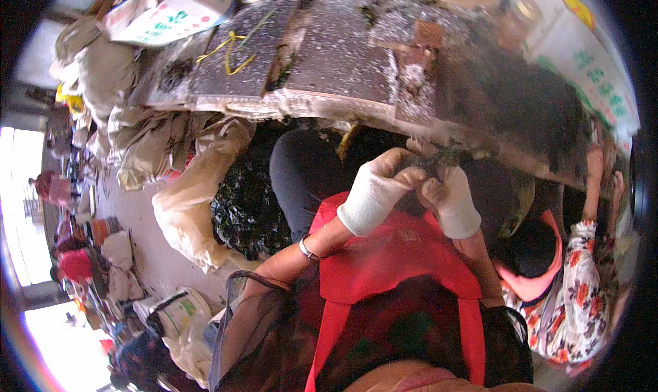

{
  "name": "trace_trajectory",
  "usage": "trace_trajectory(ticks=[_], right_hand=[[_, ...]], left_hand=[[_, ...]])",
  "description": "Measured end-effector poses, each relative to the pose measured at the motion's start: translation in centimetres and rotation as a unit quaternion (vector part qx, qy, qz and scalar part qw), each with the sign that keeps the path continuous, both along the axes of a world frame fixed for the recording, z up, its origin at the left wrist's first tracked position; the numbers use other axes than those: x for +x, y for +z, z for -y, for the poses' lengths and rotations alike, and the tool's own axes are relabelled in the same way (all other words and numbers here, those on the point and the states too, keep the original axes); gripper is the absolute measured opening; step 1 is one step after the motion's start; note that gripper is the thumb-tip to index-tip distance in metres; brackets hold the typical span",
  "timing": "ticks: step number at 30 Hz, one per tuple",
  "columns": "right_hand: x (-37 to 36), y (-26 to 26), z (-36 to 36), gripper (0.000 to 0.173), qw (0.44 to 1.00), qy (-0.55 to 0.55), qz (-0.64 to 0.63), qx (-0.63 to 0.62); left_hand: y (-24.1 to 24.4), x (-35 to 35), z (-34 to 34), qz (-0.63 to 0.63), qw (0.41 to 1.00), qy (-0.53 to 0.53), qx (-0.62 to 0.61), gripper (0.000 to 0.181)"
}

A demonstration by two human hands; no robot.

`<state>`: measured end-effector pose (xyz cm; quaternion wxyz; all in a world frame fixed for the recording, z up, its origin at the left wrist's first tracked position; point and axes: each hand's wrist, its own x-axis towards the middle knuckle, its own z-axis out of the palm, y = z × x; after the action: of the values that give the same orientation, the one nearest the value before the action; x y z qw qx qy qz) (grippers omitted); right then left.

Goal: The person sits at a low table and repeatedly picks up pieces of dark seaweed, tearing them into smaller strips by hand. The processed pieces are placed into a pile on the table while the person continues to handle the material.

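My left hand (381,187), in a white knit glove with the fingertips bare or stained brown, is curled in front of my red apron (390,258). Close against it, my right hand (452,199) wears a similar glove. Between and just above the curled fingers is a small bunch of dark green, wet-looking leafy material (446,156), pinched by both hands; the exact grip is partly hidden. Just beyond the hands runs the edge of a worn, dark worktable (339,57) speckled with white bits. A yellow strap (231,52) lies on its left part.
An open pale sack (185,212) with dark leafy material (252,212) stands left of my knee. Stuffed sacks (103,68) and a printed carton (169,21) are at upper left. A co-worker's floral sleeve (581,294) and forearm are at right, below another carton (591,68). A white bucket (185,309) stands lower left.
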<state>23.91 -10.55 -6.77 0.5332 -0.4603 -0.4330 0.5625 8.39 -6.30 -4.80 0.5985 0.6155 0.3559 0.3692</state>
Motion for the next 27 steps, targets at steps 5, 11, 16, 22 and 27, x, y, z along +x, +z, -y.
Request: trace_trajectory(ticks=[5, 11, 16, 22, 27], right_hand=[[0.3, 1.8, -0.5, 0.014, 0.98, -0.167, 0.084, 0.063], [3.3, 1.3, -3.2, 0.013, 0.973, -0.15, 0.168, -0.05], [6.0, -0.6, -8.3, 0.014, 0.893, -0.164, 0.401, 0.117], [7.8, -0.8, -14.2, 0.015, 0.869, -0.214, 0.409, 0.18], [7.3, -1.5, -16.3, 0.015, 0.944, -0.203, 0.255, -0.056]], left_hand=[[0.3, 1.4, -1.0, -0.17, 0.977, -0.014, 0.128, 0.024], [-1.7, 0.5, -5.0, -0.205, 0.962, -0.044, 0.174, 0.025], [-3.7, 2.3, -10.8, -0.206, 0.947, 0.048, 0.243, 0.02], [-6.4, 4.9, -17.5, -0.047, 0.987, 0.098, 0.114, 0.018], [-6.2, 6.1, -18.2, -0.045, 0.987, 0.153, 0.028, 0.016]])
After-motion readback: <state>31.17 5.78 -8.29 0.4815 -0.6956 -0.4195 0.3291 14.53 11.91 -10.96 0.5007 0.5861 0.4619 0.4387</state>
